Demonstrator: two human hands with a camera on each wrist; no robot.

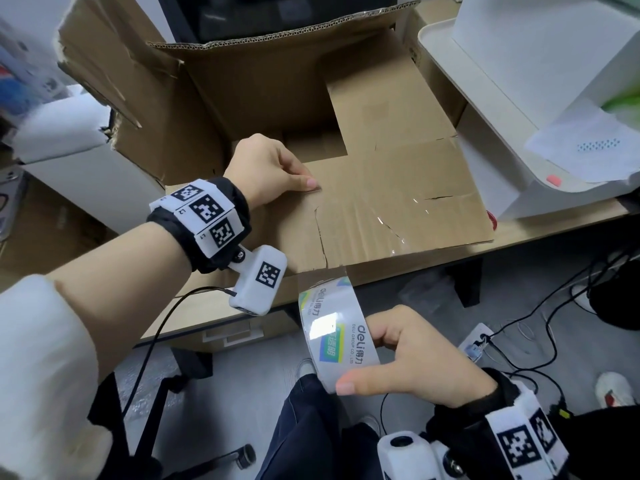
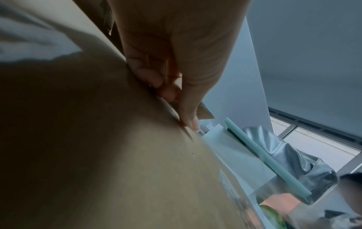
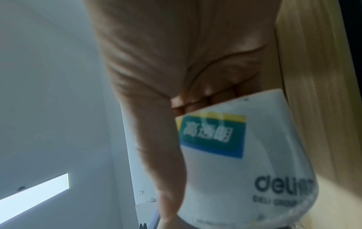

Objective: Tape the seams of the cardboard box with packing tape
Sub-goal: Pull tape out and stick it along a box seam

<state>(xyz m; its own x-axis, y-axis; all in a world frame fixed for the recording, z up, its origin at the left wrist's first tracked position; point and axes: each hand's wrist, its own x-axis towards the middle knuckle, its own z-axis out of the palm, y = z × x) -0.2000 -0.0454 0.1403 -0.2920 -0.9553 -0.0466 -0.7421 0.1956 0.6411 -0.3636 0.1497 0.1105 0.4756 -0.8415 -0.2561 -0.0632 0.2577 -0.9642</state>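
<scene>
A brown cardboard box (image 1: pixel 398 202) lies on the desk with its far flaps up and its near flaps folded flat. My left hand (image 1: pixel 273 168) pinches the inner edge of the near flap (image 2: pixel 117 155), thumb on top and fingers curled under it. Below the desk edge, my right hand (image 1: pixel 415 358) grips a roll of clear packing tape (image 1: pixel 337 336) printed "deli", thumb on the outside. A strip of tape (image 1: pixel 322 277) runs from the roll up to the box's front edge. The right wrist view shows the roll (image 3: pixel 245 162) close up under my palm (image 3: pixel 176 54).
A white machine (image 1: pixel 536 98) with a sheet of paper stands right of the box, close to its side. A white case (image 1: pixel 69 143) sits at the left. Under the desk edge (image 1: pixel 554 226) are floor cables (image 1: pixel 554 306) and a chair base (image 1: pixel 156 410).
</scene>
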